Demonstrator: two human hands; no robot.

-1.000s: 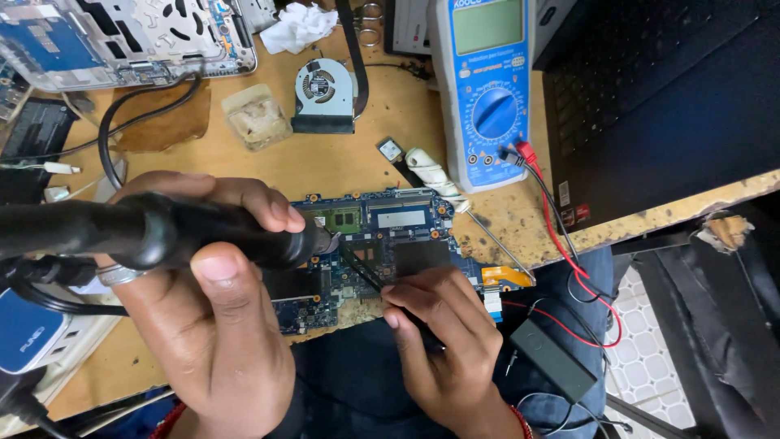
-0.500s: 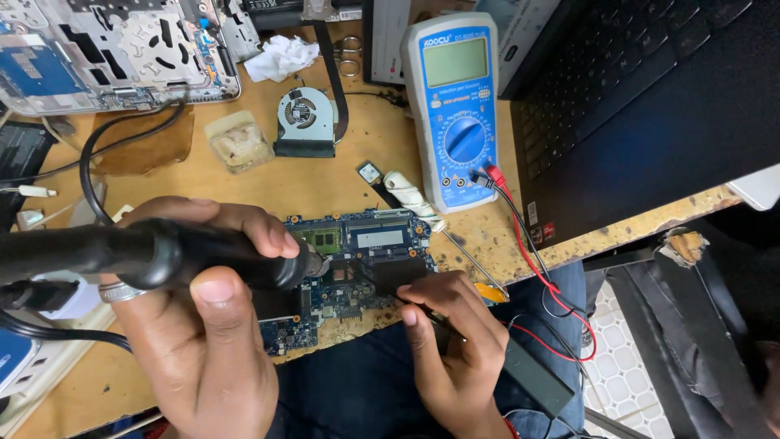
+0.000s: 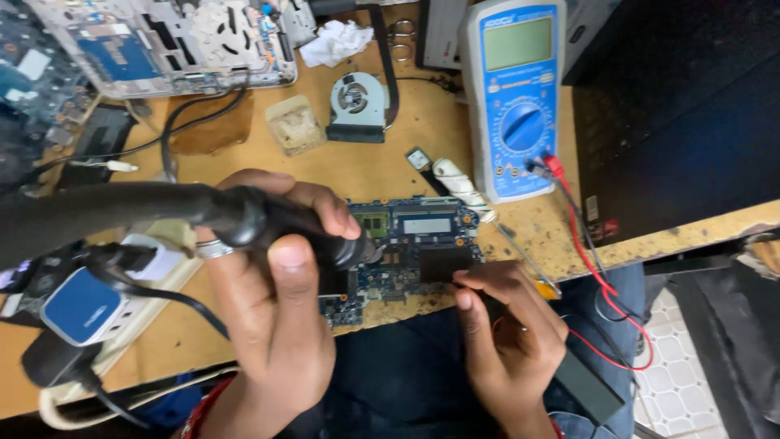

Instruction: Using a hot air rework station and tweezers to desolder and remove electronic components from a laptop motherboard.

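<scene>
My left hand [image 3: 272, 313] grips a black hot-air tool handle [image 3: 244, 215] whose hose runs off to the left; its nozzle points down at a blue laptop circuit board [image 3: 414, 232] lying at the wooden bench's front edge. There is a ring on that hand. My right hand [image 3: 508, 337] pinches a thin dark tool, probably tweezers, with its tip touching the board's lower right area near a black chip. The tool's tip is partly hidden by my fingers.
A blue multimeter [image 3: 520, 97] with red and black leads lies at the back right, a laptop fan [image 3: 357, 106] and a tissue [image 3: 337, 41] behind the board. An opened laptop chassis [image 3: 171, 41] sits at the back left, a power strip with adapters [image 3: 89, 301] at left.
The view has shifted slightly; my right hand moved up a little toward the board's lower edge. The left hand keeps the hot-air handle over the board.
</scene>
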